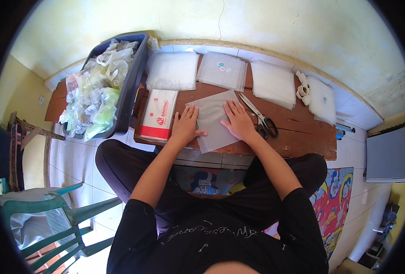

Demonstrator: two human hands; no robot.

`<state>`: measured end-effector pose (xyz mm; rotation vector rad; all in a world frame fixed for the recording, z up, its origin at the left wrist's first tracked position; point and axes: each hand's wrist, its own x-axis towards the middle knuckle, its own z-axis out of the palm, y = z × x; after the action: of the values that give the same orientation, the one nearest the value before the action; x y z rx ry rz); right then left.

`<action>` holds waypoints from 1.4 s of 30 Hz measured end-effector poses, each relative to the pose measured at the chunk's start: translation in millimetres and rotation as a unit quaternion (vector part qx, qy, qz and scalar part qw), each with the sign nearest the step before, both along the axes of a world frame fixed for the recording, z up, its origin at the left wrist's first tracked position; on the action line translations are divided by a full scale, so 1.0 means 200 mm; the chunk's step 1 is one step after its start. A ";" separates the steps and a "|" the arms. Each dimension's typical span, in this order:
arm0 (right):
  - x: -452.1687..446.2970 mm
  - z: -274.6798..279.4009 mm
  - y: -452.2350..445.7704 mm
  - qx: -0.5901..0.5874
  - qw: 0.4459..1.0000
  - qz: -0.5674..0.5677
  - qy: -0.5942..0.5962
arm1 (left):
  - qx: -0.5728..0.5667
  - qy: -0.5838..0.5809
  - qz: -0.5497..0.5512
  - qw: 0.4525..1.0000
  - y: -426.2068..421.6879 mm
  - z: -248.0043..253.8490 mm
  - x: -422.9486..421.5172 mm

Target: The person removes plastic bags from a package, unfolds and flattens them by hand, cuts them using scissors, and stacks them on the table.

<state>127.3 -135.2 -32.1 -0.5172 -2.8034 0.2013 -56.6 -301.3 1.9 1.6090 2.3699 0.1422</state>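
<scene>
A clear plastic sheet (214, 121) is pressed on a wooden bench (298, 137) by the left hand (185, 125) and right hand (239, 121), each grip spread flat.

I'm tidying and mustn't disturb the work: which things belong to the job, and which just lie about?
Likely job: clear plastic bag under left hand and right hand; black-handled scissors; red-and-white packet; stacked clear bags; white rolls.

Probably lying about: dark grey tub; green plastic chair; colourful cartoon mat.
</scene>
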 end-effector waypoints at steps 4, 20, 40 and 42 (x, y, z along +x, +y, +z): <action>-0.07 -0.01 0.05 0.028 0.999 -0.019 -0.010 | -0.006 -0.001 0.002 1.000 0.00 0.01 0.00; -0.18 -0.03 0.08 0.014 1.000 -0.025 0.003 | 0.129 -0.057 0.027 0.990 0.06 -0.05 -0.12; -0.18 -0.02 0.07 0.025 0.999 -0.032 0.017 | 0.138 -0.083 0.134 0.978 0.30 -0.06 -0.26; -0.19 -0.03 0.07 0.023 0.999 -0.034 0.020 | 0.132 -0.109 0.157 0.973 0.29 -0.04 -0.26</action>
<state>90.1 -120.7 -37.2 -0.5903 -2.7405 0.1316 -107.7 -242.9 -7.0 1.2260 2.4907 0.6873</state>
